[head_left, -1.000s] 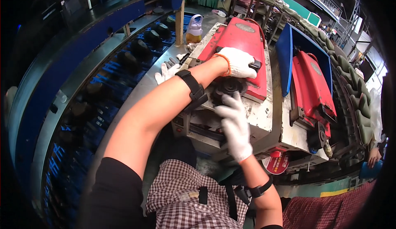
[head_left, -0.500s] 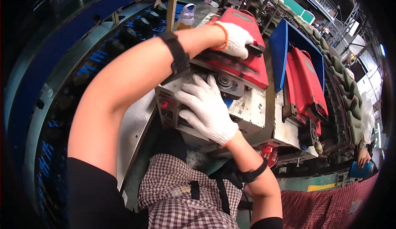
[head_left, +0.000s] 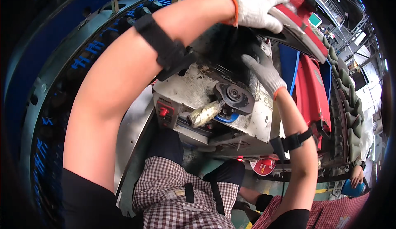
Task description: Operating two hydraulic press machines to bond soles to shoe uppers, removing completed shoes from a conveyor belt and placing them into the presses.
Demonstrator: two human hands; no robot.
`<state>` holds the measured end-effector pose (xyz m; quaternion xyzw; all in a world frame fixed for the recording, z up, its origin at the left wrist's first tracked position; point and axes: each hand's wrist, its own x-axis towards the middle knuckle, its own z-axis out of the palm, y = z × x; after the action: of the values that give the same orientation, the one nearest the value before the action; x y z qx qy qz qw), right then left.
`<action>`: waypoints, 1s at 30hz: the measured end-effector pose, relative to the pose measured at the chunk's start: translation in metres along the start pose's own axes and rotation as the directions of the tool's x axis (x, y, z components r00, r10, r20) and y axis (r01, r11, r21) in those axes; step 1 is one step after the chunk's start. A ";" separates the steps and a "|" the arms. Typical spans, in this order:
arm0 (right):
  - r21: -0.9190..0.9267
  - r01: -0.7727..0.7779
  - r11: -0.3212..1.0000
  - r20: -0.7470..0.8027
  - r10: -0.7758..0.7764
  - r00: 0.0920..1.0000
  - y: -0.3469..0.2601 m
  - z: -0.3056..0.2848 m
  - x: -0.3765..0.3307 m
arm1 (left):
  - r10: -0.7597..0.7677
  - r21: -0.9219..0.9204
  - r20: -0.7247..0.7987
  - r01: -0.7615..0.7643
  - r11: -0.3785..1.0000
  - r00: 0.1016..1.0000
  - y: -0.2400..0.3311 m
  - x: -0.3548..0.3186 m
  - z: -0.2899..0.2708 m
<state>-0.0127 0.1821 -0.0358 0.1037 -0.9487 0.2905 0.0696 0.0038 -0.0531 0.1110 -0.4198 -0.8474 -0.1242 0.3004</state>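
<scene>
My left hand (head_left: 255, 5), in a white glove with an orange cuff, grips the edge of a raised red lid (head_left: 303, 28). The lid is tilted up over a worn cream-coloured machine (head_left: 185, 84). My right hand (head_left: 266, 70), also gloved, reaches over the dark opening (head_left: 231, 47) below the lid. Its thumb stands apart from the fingers, whose tips are hard to make out in the shadow. On the machine's front part sits a dark metal crank plate (head_left: 234, 99) with a worn yellowish handle (head_left: 205, 114).
A red switch (head_left: 164, 111) is on the machine's front. To the right stand another red-lidded machine (head_left: 309, 92) and a row of olive-green padded shapes (head_left: 348, 101). A conveyor (head_left: 90, 55) with blue-marked dark items runs at left. Another person's hand (head_left: 357, 175) holds a blue object.
The red lid has swung up with my left hand on it. My right hand has left the crank plate and moved up and right to the opening. The yellowish handle is now uncovered.
</scene>
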 end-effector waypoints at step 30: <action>0.280 0.253 0.926 0.166 -0.306 0.937 -0.175 0.053 -0.076 | -0.733 -0.545 0.342 -0.512 -0.664 0.588 0.018 -0.235 0.062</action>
<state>0.0990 0.0225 -0.0002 0.2762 -0.8810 0.3842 -0.0020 0.1026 -0.1632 -0.0833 -0.0634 -0.0697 -0.9949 -0.0359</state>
